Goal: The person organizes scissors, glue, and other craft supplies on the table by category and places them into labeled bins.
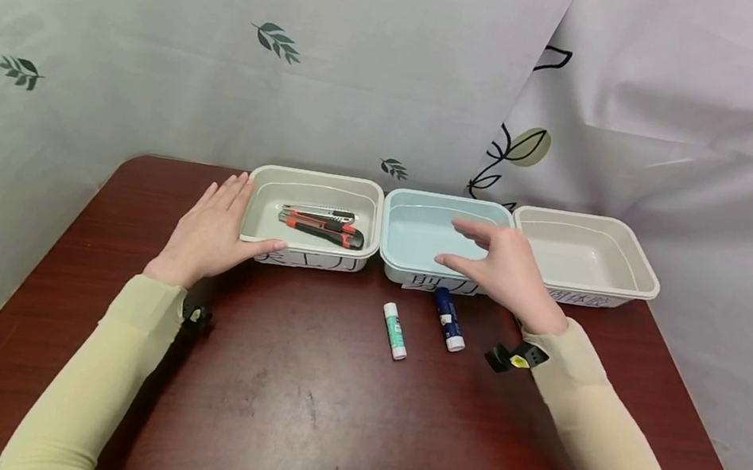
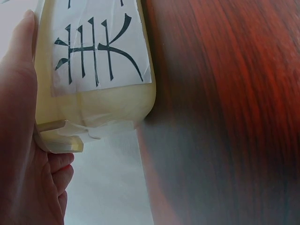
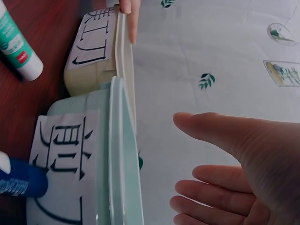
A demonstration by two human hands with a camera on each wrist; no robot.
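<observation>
My left hand [image 1: 209,232] rests against the left end of a beige bin [image 1: 317,180], fingers straight along its side and thumb over the front rim. Inside that bin lie several utility knives [image 1: 323,227], some red and black. Above the light blue bin [image 1: 410,252] in the middle hovers my right hand [image 1: 505,265], thumb and fingers spread apart with nothing between them. On the table in front of the bins are a green and white glue stick [image 1: 395,332] and a dark blue glue stick [image 1: 449,320] with a white end.
A second beige bin [image 1: 582,286] stands at the right end of the row. Paper labels with handwritten characters, such as the left bin's label [image 2: 101,47], are stuck on the fronts. Behind the dark red table [image 1: 293,416] hangs a pale curtain [image 1: 337,101] with leaf prints.
</observation>
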